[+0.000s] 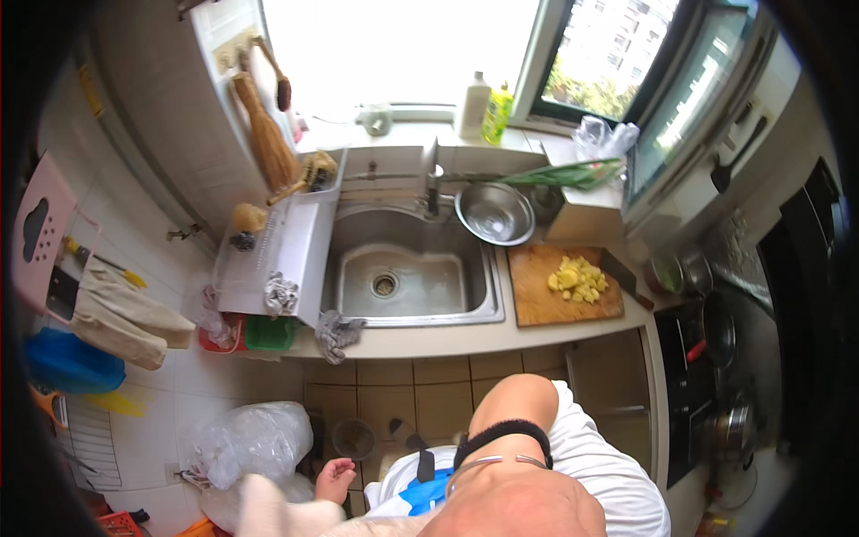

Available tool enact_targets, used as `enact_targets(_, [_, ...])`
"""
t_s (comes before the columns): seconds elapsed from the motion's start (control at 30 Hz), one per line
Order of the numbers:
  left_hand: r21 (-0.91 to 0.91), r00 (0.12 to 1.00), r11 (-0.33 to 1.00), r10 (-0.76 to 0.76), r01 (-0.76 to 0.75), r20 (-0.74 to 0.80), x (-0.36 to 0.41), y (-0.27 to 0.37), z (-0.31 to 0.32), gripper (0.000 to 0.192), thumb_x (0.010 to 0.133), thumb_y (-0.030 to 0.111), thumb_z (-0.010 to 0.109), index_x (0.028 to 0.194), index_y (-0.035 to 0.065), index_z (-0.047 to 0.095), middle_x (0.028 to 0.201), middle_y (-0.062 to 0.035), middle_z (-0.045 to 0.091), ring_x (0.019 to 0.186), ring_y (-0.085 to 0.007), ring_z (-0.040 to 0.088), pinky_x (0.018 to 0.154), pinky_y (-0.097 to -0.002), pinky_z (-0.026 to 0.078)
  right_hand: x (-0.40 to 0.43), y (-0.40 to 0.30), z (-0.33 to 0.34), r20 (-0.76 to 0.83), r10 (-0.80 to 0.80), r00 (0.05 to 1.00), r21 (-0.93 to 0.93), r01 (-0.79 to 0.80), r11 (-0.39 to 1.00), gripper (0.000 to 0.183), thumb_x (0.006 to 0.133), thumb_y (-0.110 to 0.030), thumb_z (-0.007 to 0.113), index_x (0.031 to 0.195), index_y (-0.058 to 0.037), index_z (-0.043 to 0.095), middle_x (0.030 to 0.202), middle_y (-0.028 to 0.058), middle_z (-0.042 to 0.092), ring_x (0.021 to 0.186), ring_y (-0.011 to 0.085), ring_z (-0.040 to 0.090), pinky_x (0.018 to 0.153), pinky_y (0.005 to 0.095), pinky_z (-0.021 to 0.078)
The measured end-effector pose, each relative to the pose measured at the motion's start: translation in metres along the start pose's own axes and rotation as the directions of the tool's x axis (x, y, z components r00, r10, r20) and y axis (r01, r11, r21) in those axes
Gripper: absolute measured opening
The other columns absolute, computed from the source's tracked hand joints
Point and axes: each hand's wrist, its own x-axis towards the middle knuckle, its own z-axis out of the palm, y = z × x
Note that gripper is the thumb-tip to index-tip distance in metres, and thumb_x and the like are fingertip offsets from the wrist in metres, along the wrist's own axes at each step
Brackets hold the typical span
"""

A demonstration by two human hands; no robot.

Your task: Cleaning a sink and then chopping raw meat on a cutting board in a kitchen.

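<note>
My right hand [517, 503] is raised very close to the camera at the bottom of the view, large and partly cut off. A metal bangle [480, 463] and a black band [513, 429] circle that wrist. Whether its fingers hold anything is hidden. My left hand [335, 478] hangs low beside a clear plastic bag [255, 436], with loosely bent fingers and nothing visible in them. Before me is a stainless steel sink [416, 295]. To its right, a wooden cutting board [537, 309] carries cut yellow pieces [580, 278] and a cleaver [621, 275].
A steel bowl [495, 213] stands at the sink's back right corner, near green stalks [570, 174]. Bottles [474, 104] line the windowsill. A grey cloth [337, 332] drapes over the counter edge. The stove [678, 389] with pans is at right; a bucket [354, 438] sits on the floor.
</note>
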Motion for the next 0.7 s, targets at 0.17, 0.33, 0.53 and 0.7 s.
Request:
enact_targets(0.17, [-0.031,0.991,0.999,0.019,-0.015,0.132,0.002,0.039,0.043,0.027,0.089,0.003,0.057,0.115,-0.0002,0.054,0.108,-0.0092,0.063,0.094,-0.0154,0.062,0.085,-0.0278,0.049,-0.018,-0.029,0.019,0.027,-0.175,0.984,-0.076,0.177,0.981,0.044,0.100,-0.026,0.043,0.116,0.0132,0.055,0.119,0.0337,0.054,0.112,0.0431,0.053,0.100,0.0542,0.0357])
enact_targets(0.33, [0.109,0.981,0.993,0.013,-0.035,0.195,-0.002,0.066,0.081,0.025,0.090,0.006,0.057,0.114,0.0001,0.056,0.110,-0.0089,0.063,0.097,-0.0152,0.061,0.087,-0.0281,0.049,-0.018,-0.046,0.042,0.007,-0.257,0.966,-0.044,0.257,0.965,0.049,0.100,-0.027,0.041,0.115,0.0178,0.056,0.117,0.0385,0.053,0.112,0.0493,0.052,0.100,0.0585,0.0324])
enact_targets(0.53, [0.187,0.972,0.978,0.049,-0.094,0.231,-0.001,0.105,0.130,0.026,0.091,0.009,0.059,0.115,0.0008,0.057,0.110,-0.0079,0.063,0.102,-0.0152,0.059,0.091,-0.0285,0.048,-0.035,-0.100,0.071,-0.018,-0.163,0.987,-0.117,0.159,0.980,0.046,0.100,-0.026,0.043,0.113,0.0157,0.056,0.114,0.0361,0.054,0.108,0.0468,0.052,0.098,0.0564,0.0341])
enact_targets(0.7, [0.188,0.995,0.981,0.027,-0.044,0.092,-0.029,0.095,0.144,0.026,0.091,0.008,0.059,0.115,-0.0004,0.055,0.111,-0.0083,0.062,0.102,-0.0157,0.059,0.090,-0.0285,0.048,-0.049,-0.120,0.075,-0.027,-0.163,0.986,-0.110,0.159,0.981,0.043,0.099,-0.025,0.044,0.111,0.0139,0.057,0.111,0.0342,0.054,0.105,0.0447,0.053,0.096,0.0546,0.0355])
